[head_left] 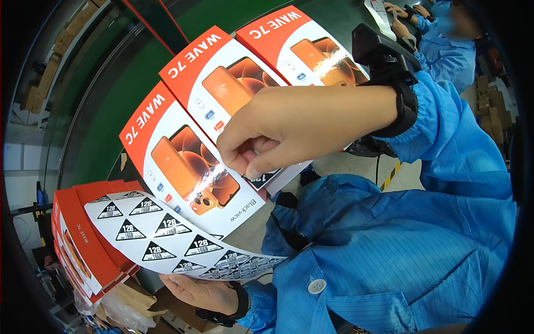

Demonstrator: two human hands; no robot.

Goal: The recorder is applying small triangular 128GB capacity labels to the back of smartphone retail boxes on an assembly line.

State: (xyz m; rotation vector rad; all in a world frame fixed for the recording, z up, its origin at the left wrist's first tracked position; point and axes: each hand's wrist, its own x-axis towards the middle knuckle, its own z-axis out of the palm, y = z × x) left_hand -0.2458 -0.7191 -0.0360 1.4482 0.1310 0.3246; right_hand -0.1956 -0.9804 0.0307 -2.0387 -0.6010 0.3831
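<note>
From the head camera I am watching the right hand [289, 131] hovering over the nearest phone box [192, 167], fingers pinched together at the box's lower right corner. I am guessing a small sticker sits between the fingertips, but I cannot tell for sure; the pinch itself is closed.

Just below that box, the left hand [203, 292] is cradling a curled sticker sheet [167, 234] from underneath, fingers wrapped closed around its lower edge. The sheet is carrying rows of black triangular labels.

Beyond the nearest box, two more matching boxes [261, 72] are lying in a row on the green belt [117, 111]. Left of the sheet, a stack of orange boxes [83, 245] is standing.

To do this well, I am judging the hand should be lowering the label flat onto the corner, pressing from one edge outward, keeping the sheet clear of the box.

Far beyond the row, another person's hands [403, 16] are working.
</note>
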